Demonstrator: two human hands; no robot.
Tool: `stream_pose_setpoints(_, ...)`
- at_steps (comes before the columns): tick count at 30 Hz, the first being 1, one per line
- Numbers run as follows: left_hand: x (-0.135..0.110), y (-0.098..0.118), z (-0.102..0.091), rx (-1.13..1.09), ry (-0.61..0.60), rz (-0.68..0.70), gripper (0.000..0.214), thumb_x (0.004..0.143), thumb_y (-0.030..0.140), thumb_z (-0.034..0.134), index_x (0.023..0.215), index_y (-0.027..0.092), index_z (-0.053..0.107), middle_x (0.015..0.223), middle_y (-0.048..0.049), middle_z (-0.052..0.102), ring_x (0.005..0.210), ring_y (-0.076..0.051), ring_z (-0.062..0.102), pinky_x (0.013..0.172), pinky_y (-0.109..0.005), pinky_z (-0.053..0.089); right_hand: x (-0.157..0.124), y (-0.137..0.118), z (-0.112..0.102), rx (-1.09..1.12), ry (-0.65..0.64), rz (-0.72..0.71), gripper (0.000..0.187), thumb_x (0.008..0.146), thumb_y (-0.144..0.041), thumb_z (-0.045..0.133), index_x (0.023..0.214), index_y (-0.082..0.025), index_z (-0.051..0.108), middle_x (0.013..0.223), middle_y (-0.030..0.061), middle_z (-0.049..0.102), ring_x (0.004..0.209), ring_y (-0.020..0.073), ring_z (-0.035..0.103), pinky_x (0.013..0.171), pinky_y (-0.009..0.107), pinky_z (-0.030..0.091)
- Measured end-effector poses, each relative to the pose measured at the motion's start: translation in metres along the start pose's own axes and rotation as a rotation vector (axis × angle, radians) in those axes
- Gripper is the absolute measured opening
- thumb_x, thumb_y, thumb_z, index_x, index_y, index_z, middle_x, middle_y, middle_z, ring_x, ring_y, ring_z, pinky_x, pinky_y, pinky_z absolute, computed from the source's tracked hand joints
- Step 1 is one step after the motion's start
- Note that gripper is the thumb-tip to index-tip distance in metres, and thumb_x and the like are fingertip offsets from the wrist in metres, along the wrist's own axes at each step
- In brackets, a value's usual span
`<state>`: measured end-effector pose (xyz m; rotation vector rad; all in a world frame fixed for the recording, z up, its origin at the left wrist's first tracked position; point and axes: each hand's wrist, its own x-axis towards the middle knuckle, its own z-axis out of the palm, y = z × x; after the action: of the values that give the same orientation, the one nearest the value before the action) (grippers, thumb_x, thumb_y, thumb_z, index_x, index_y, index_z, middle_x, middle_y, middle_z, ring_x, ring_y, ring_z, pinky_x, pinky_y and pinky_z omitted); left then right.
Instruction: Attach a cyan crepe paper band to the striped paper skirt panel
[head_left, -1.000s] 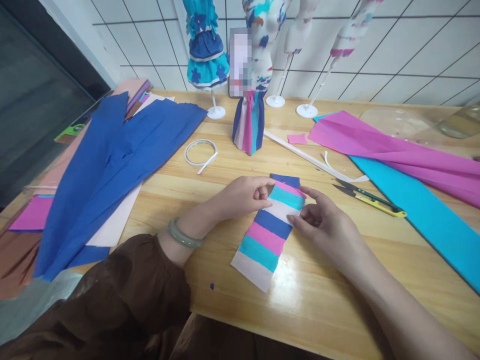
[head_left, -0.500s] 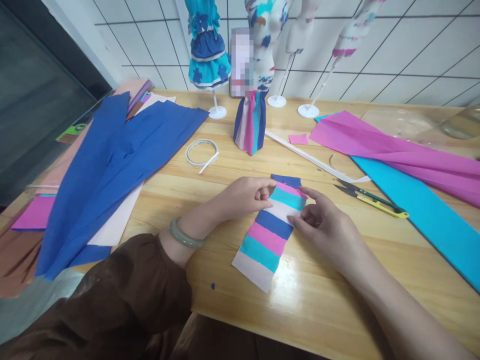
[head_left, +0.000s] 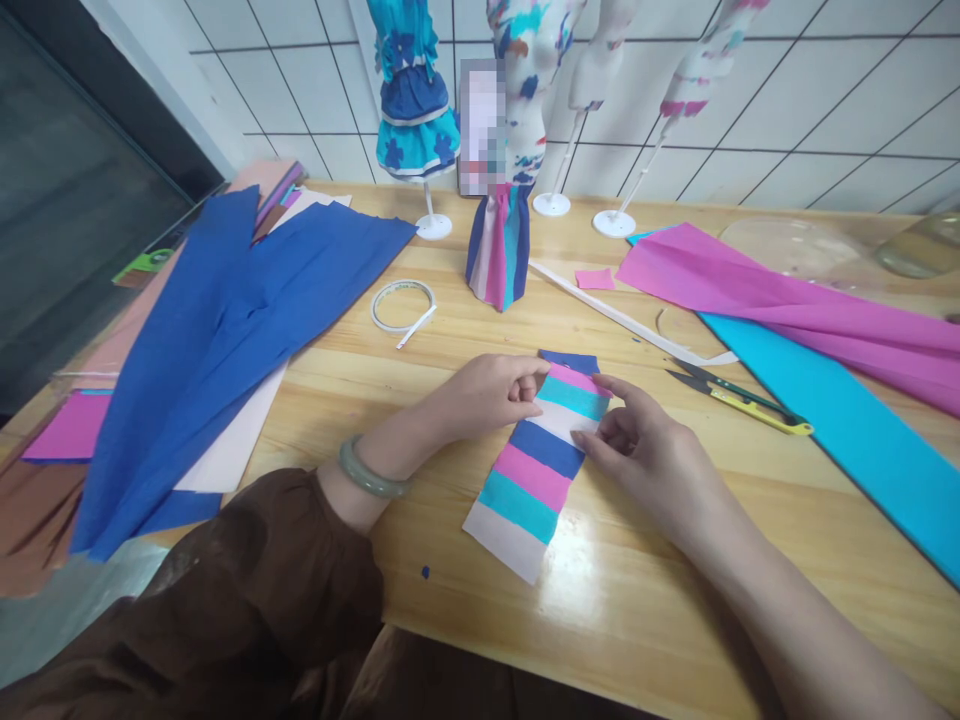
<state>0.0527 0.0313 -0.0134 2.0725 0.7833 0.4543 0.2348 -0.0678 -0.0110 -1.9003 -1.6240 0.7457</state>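
Note:
A strip of crepe paper [head_left: 531, 480] in bands of pale pink, teal, pink and blue slants across the table in front of me. My left hand [head_left: 501, 392] pinches its left edge near the far end, with a green bangle on the wrist. On the opposite edge, my right hand [head_left: 634, 430] grips the strip between thumb and forefinger, the other fingers curled. Just beyond the pink band at the far end shows a blue piece [head_left: 570, 362]. Yellow-handled thread snips [head_left: 742, 398] lie to the right of my right hand.
A tape roll [head_left: 403, 306] and a dress form with a striped skirt [head_left: 499, 250] stand further back. Blue crepe paper [head_left: 225, 320] covers the left side; pink [head_left: 750, 290] and turquoise sheets [head_left: 840, 430] lie right. Several more dress forms line the tiled wall.
Both hands keep their hold on the striped strip in nearly the same place. The whole view has shifted very slightly.

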Motion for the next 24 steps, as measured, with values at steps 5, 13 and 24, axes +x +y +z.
stream_pose_setpoints(5,0.001,-0.002,0.002,0.011,0.009,-0.001,0.018,0.071,0.019,0.061,0.089,0.017,0.06,0.07,0.0039,0.056,0.06,-0.008,0.046,0.059,-0.022,0.038,0.0,0.0,-0.001,-0.027,-0.008,-0.007,0.055,0.079,-0.04,0.056,0.129,-0.019,0.044,0.066,-0.0006,0.058,0.054,0.015,0.051,0.053,0.029,0.041)
stream_pose_setpoints(13,0.0,-0.001,0.002,0.032,0.005,-0.03,0.052,0.073,0.018,0.06,0.124,0.017,0.05,0.079,0.0029,0.058,0.066,-0.009,0.05,0.064,-0.023,0.042,0.0,0.0,-0.002,-0.031,-0.034,-0.033,0.056,0.081,-0.041,0.055,0.13,-0.018,0.042,0.065,-0.0011,0.057,0.053,0.0149,0.051,0.053,0.028,0.042)
stream_pose_setpoints(24,-0.001,-0.002,0.001,0.042,0.023,-0.014,0.069,0.073,0.018,0.06,0.137,0.019,0.036,0.092,-0.0002,0.056,0.072,-0.009,0.049,0.074,-0.027,0.045,-0.007,0.003,-0.025,-0.119,0.106,-0.131,0.048,0.084,-0.038,0.054,0.128,-0.021,0.046,0.073,0.0015,0.062,0.059,0.0153,0.057,0.054,0.028,0.046)
